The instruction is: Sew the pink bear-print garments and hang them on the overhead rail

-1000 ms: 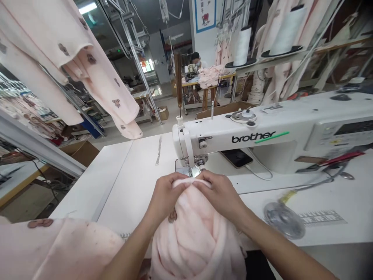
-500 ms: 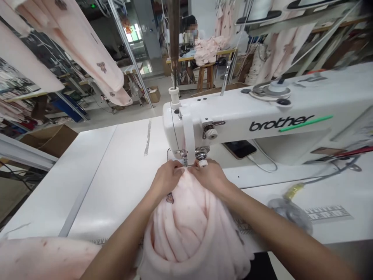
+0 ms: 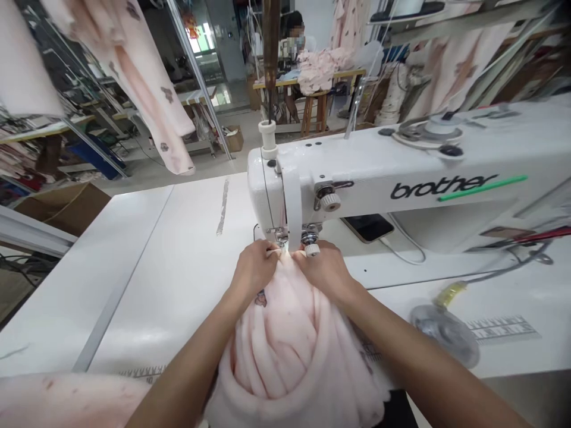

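A pale pink fleece garment with small printed figures hangs in folds over the table's front edge, its narrow top under the needle area of a white sewing machine. Just left of the presser foot, my left hand pinches the fabric edge between thumb and fingers. My right hand grips the fabric on the other side, its fingertips partly hidden behind the tension knob. The fabric is taut between both hands, and a small light shines on it at the needle.
A phone with a white cable lies under the machine arm. At the right sit a clear round object and a printed ruler strip. More pink fabric lies front left; pink garments hang beyond. A person sits at the back.
The light at the needle now shines brightly on the fabric. The view has shifted slightly. Both hands keep their hold on the garment at nearly the same spot.
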Tool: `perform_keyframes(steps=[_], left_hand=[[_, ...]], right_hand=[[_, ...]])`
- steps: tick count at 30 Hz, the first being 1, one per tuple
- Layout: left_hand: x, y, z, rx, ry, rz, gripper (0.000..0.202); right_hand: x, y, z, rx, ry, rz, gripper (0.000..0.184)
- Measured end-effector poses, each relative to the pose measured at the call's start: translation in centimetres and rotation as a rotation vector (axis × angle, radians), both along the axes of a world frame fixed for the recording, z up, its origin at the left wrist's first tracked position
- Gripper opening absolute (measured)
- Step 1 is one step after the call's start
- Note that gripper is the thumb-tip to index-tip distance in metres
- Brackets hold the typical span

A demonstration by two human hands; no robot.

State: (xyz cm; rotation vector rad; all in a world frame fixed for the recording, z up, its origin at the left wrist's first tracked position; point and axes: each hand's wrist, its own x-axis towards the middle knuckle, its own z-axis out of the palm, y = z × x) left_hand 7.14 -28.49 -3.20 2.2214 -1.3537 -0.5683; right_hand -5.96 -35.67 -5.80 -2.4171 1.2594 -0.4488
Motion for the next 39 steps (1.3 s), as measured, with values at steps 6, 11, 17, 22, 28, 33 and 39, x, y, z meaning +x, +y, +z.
perform_keyframes(steps=[6, 11, 17, 22, 28, 33, 39], left_hand=[[0.3, 0.0, -0.5, -0.022, -0.006, -0.022, 0.014], [0.7, -0.2, -0.9, -0.055, 0.006, -0.017, 0.013], [0.8, -0.5, -1.0, -0.079, -0.003, -0.018, 0.012], [0.8, -0.8, -1.5, -0.111, -0.018, 0.001, 0.014], [0.8, -1.2, -1.6, -0.119, -0.097, 0.012, 0.015], [0.7, -1.4, -1.5, -0.168, -0.128, 0.012, 0.020], [0.9, -1.6, -1.6, -0.190, -0.158, 0.008, 0.024]], right_hand=[[0.0, 0.2, 0.2, -0.066, 0.019, -0.012, 0.009], [0.2, 0.1, 0.2, -0.102, -0.008, 0.000, 0.011], [0.2, 0.0, -0.2, -0.125, 0.037, 0.005, 0.011], [0.4, -0.2, -0.3, -0.135, 0.035, 0.003, 0.012], [0.7, -0.4, -0.2, -0.168, 0.035, 0.003, 0.017], [0.8, -0.3, -0.4, -0.192, 0.051, -0.016, 0.018], [1.2, -0.4, -0.7, -0.146, 0.056, -0.009, 0.019]])
